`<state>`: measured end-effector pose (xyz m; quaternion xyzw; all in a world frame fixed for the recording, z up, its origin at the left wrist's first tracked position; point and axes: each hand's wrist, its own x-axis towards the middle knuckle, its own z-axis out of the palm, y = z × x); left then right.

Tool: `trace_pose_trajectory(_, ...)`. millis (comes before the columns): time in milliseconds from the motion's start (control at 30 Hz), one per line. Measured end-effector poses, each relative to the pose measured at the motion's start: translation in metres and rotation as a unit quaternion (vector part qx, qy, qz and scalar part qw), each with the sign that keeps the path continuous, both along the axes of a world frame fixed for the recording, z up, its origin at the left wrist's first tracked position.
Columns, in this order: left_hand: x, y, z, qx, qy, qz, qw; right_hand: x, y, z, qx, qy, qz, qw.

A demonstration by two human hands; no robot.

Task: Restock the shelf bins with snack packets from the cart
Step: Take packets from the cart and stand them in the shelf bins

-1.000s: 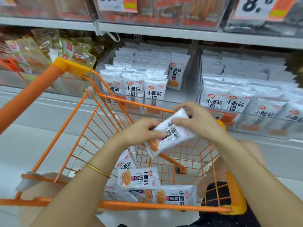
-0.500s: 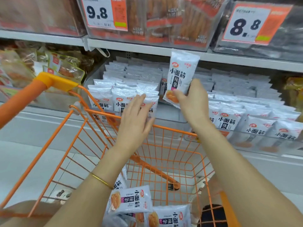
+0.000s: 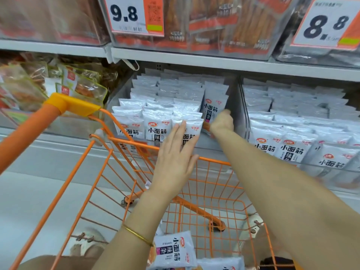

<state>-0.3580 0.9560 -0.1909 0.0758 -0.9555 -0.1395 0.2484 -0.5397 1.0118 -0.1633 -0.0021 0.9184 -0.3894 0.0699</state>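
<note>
Right hand on packet in bin

An upper price tag at the left reads "9.8"; a second price tag at the right reads "8.8"; the front packets in the left shelf bin read "小面筋" and "辣"; the upright packet beside them reads "小面筋 辣条"; the right-bin packets and the cart packet carry the same characters; smaller print is too blurred to read.
</note>
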Motion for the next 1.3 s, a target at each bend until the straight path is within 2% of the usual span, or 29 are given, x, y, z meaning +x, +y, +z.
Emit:
trace_pose_trajectory(167,0.001,-0.005,-0.002,-0.005,-0.001,0.004,1.0,-0.012,-0.013,-0.009,-0.03,-0.028,-0.018,0.999)
trace_pose_trajectory(367,0.003,-0.009,-0.003,-0.012,0.0,0.006,1.0,-0.018,-0.017,-0.01,-0.007,-0.036,0.0,0.999)
trace_pose_trajectory(500,0.004,-0.01,-0.003,0.004,0.002,0.006,1.0,-0.004,-0.01,0.006,-0.001,-0.058,0.054,0.997)
trace_pose_trajectory(567,0.005,-0.01,-0.001,0.013,0.011,-0.008,1.0,0.014,0.001,0.026,0.053,-0.024,0.097,0.994)
trace_pose_trajectory(633,0.008,-0.011,0.003,0.038,0.02,-0.02,0.999,0.049,0.023,0.051,0.105,0.057,0.151,0.981)
trace_pose_trajectory(700,0.012,-0.015,0.014,0.071,0.032,0.001,0.997,0.09,0.046,0.063,0.105,0.128,0.228,0.96)
trace_pose_trajectory(767,0.017,-0.021,0.026,0.076,0.027,0.036,0.996,0.128,0.058,0.057,0.097,0.114,0.34,0.928)
trace_pose_trajectory(867,0.032,-0.02,0.033,0.023,-0.003,0.022,0.999,0.161,0.046,0.006,0.221,0.034,0.521,0.824)
trace_pose_trajectory(900,0.04,-0.019,0.03,0.008,-0.009,0.012,1.0,0.17,0.04,-0.016,0.249,-0.001,0.555,0.794)
trace_pose_trajectory(967,0.057,-0.017,0.021,0.01,-0.02,0.01,1.0,0.185,0.038,-0.062,0.282,-0.084,0.584,0.757)
trace_pose_trajectory(1067,0.069,-0.019,0.014,0.072,-0.051,0.023,0.996,0.197,0.05,-0.104,0.348,-0.102,0.61,0.704)
trace_pose_trajectory(1133,0.071,-0.018,0.013,0.104,-0.091,0.01,0.99,0.196,0.055,-0.106,0.326,-0.085,0.618,0.711)
trace_pose_trajectory(1200,0.072,-0.017,0.009,0.157,-0.171,-0.014,0.973,0.188,0.055,-0.086,0.262,-0.072,0.617,0.738)
trace_pose_trajectory(1300,0.073,-0.016,0.009,0.278,-0.285,-0.068,0.915,0.167,0.057,-0.033,0.211,-0.034,0.607,0.765)
